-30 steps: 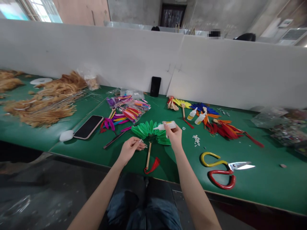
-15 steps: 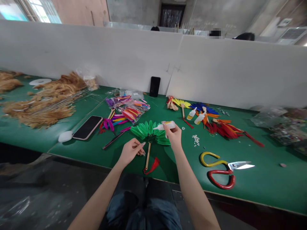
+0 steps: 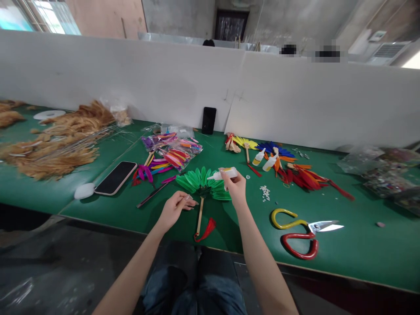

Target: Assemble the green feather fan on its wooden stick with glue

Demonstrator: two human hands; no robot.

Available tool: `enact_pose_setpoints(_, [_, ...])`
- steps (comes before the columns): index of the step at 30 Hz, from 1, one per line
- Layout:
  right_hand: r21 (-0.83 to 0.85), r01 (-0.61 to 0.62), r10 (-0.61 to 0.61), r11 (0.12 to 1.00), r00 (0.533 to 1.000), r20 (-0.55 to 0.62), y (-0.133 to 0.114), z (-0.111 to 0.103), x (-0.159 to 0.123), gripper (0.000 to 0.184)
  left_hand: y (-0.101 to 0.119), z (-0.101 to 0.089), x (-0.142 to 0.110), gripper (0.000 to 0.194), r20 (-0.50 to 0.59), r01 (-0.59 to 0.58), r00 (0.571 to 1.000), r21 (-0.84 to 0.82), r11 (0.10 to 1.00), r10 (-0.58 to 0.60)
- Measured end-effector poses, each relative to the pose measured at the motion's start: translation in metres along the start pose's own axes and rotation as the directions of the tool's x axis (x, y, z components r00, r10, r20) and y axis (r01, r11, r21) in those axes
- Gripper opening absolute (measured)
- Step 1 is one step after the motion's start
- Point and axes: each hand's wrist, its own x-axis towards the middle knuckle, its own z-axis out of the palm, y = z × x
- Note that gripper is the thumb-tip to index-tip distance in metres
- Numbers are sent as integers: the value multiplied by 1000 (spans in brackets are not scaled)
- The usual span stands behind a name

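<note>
A green feather fan lies on the table, its wooden handle pointing toward me and a red tassel at the handle's end. My right hand is closed around a small white glue bottle, held tilted above the fan. Its thin nozzle points left over the green feathers. Just left of the handle, my left hand has its thumb and fingers pressed together. Anything between those fingertips is too small or hidden to make out.
Large scissors lie at right, near small white beads. Two more glue bottles stand before colourful feather fans. Bagged feathers, a phone and brown fibre bundles lie left. A white partition closes the back.
The view has shifted slightly. My left hand's fingers have straightened a little toward the handle. The glue bottle stays in my right hand over the fan, nozzle slightly lower.
</note>
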Motion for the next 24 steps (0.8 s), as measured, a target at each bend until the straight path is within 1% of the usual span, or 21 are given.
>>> enact_pose_setpoints(5, [6, 17, -17, 1000, 999, 34, 1, -1, 0, 37, 2, -4, -6, 45, 41, -12, 999, -24, 1000, 13])
enact_pose_setpoints(7, [-2, 18, -18, 1000, 999, 27, 2, -1, 0, 39, 1, -8, -10, 41, 23, -30, 999, -10, 1000, 30])
enact_pose_setpoints(9, [-7, 11, -11, 1000, 1000, 17, 2, -1, 1, 40, 3, -15, -15, 35, -2, -37, 999, 41, 999, 37])
enact_pose_setpoints(11, [-7, 7, -7, 1000, 1000, 14, 2, 0, 2, 40, 9, -26, -22, 36, 17, -10, 1000, 149, 989, 8])
enact_pose_setpoints(13, [-9, 10, -10, 1000, 1000, 5, 3, -1, 2, 39, 20, -42, -32, 42, 103, 37, 992, 283, 958, -69])
enact_pose_setpoints(14, [-7, 14, -14, 1000, 1000, -9, 3, -1, 2, 39, 27, -51, -37, 45, 158, 53, 981, 341, 939, -112])
enact_pose_setpoints(16, [1, 22, -22, 1000, 999, -49, 4, -1, 2, 38, 38, -70, -47, 53, 228, 59, 959, 412, 909, -165])
enact_pose_setpoints(19, [12, 30, -29, 999, 996, -86, 5, 0, 3, 38, 46, -98, -61, 62, 257, 66, 941, 501, 863, -221])
enact_pose_setpoints(22, [5, 30, -29, 1000, 997, -68, 6, 2, 4, 40, 43, -118, -66, 50, 258, 84, 931, 539, 838, -259])
enact_pose_setpoints(24, [1, 33, -33, 999, 997, -66, 7, 3, 5, 40, 41, -123, -65, 41, 243, 121, 924, 546, 829, -295])
